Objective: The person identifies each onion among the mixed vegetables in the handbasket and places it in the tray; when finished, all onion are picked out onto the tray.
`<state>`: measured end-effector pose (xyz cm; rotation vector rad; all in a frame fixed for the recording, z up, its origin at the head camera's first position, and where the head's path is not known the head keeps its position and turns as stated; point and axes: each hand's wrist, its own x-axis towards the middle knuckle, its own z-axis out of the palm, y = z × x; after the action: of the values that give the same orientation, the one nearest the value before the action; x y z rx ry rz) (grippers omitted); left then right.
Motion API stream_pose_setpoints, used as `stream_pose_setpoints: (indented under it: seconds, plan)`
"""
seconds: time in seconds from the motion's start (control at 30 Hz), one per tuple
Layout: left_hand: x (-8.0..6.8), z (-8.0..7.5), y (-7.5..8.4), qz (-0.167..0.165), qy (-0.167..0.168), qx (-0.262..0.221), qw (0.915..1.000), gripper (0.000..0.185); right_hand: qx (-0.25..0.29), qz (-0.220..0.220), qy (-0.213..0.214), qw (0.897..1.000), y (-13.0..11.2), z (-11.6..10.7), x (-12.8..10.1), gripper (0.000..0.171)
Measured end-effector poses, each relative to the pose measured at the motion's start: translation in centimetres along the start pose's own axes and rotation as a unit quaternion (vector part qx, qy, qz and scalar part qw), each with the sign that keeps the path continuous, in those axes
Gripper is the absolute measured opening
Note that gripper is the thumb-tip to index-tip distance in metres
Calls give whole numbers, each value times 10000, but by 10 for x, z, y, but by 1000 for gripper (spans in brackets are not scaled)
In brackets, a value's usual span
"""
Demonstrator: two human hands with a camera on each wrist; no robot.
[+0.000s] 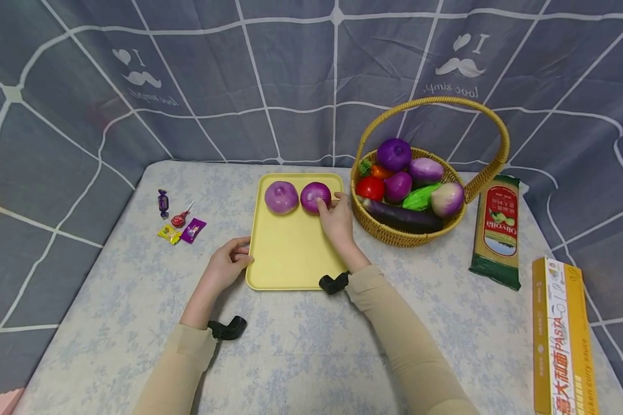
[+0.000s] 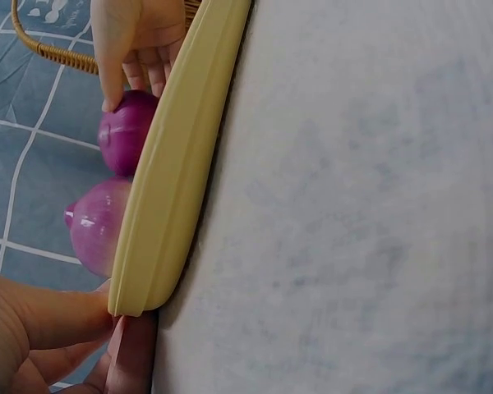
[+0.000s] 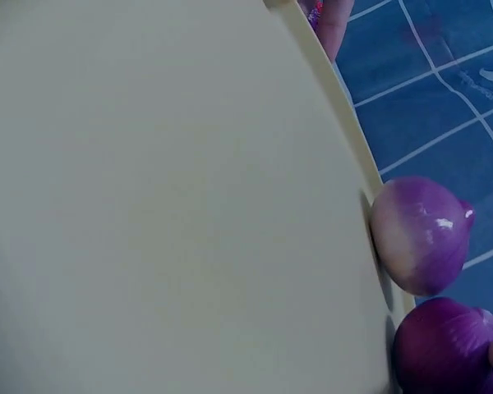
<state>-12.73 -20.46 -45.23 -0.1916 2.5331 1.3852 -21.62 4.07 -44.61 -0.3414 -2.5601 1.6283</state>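
A pale yellow tray (image 1: 296, 253) lies on the table, with two toy onions near its far edge. The lighter purple onion (image 1: 280, 197) sits on the left, and the darker purple onion (image 1: 311, 197) is close beside it on the right. My right hand (image 1: 337, 222) holds the darker onion, thumb on its near side and fingers behind it. At the tray's left edge, my left hand (image 1: 227, 262) grips the rim. In the left wrist view, its thumb (image 2: 66, 318) lies on the rim with the fingers underneath.
Right of the tray stands a wicker basket (image 1: 381, 233) with a tall handle, full of toy vegetables, including an eggplant (image 1: 402, 218). Farther right lie a green-ended pasta packet (image 1: 498, 230) and a yellow pasta box (image 1: 563, 340). Several sweets, including a red lollipop (image 1: 179, 219), lie left.
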Motion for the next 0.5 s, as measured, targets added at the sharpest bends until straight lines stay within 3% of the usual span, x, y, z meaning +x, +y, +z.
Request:
stream_pose_setpoints:
  seconds: [0.3, 0.5]
  plan:
    - [1, 2, -2, -90, -10, 46, 9999, 49, -184, -241, -189, 9994, -6, -4, -12, 58]
    - [1, 1, 0, -33, -25, 31, 10000, 49, -251, -577, -414, 9972, -21, -31, -30, 53]
